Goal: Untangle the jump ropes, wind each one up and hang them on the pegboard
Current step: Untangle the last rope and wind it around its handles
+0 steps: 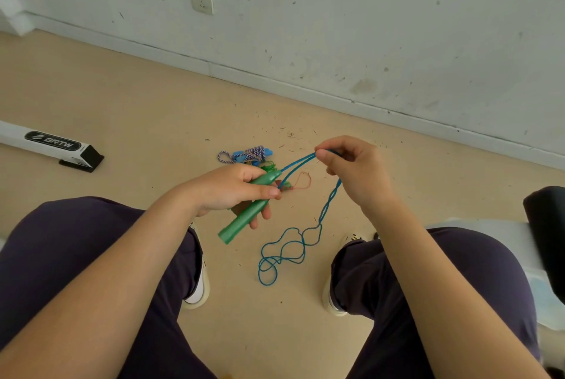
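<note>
A: What is each hand doing?

B: The left hand (235, 187) is wrapped around the green handles (247, 210), which point down toward the person's left knee at one end and up toward the wall at the other. It looks like two handles held together, though I can't be sure. The right hand (351, 170) pinches a doubled length of the blue rope (301, 161) between thumb and forefinger, just right of the handles and slightly farther from the person.

A: And the rest of that rope?

B: From the pinch two strands run back to the top of the handles. Below the right hand the rope hangs down twisted on itself, then spreads into loose loops (281, 256) on the floor (153, 109), below and right of the handles, between the two shoes.

A: Anything else nearby?

B: Just beyond the handles, toward the wall, lies a small heap: a blue-and-white striped rope (256, 152) with blue handles (241, 154), and a thin orange cord (304, 180) curling out beside the green handles' upper tip. Well left of the handles sits a white bar with a black label (53, 141)
</note>
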A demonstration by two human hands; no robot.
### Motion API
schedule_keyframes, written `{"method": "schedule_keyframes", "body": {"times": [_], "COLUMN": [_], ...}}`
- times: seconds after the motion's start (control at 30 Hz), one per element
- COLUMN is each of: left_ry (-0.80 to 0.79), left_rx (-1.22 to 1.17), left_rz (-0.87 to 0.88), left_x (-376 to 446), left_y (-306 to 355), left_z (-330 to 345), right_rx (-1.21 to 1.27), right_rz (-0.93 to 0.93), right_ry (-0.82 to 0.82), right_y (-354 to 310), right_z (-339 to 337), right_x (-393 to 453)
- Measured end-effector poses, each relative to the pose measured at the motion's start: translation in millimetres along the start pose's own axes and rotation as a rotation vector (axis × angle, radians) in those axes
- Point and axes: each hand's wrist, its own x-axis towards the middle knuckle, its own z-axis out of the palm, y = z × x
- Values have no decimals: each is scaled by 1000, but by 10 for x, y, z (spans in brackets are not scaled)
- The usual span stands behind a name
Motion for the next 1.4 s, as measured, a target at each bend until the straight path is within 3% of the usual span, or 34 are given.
{"method": "schedule_keyframes", "body": {"times": [0.27,0.57,0.87,1.0,1.2,1.4], "left_ry": [0,-42,-90,-85,-86,-87], "left_rx": [-57,-24,42,53,-36,-40], "left_rz": [79,53,60,41,74,99], "left_x": [1,7,5,-8,-16,-4], "left_y": [20,10,19,17,42,31], "left_z": [82,64,81,69,105,104], "right_rx": [0,143,-175,-158,-36,5], "right_rz": [65,3,8,18,27,-55], "right_ry": [-404,-406,-400,-392,-525,-455], "right_y": [7,-95,-36,-19,-49,-40], "right_z": [115,40,45,14,86,95], "right_x": [-85,-92,-45,-36,-92,-81]}}
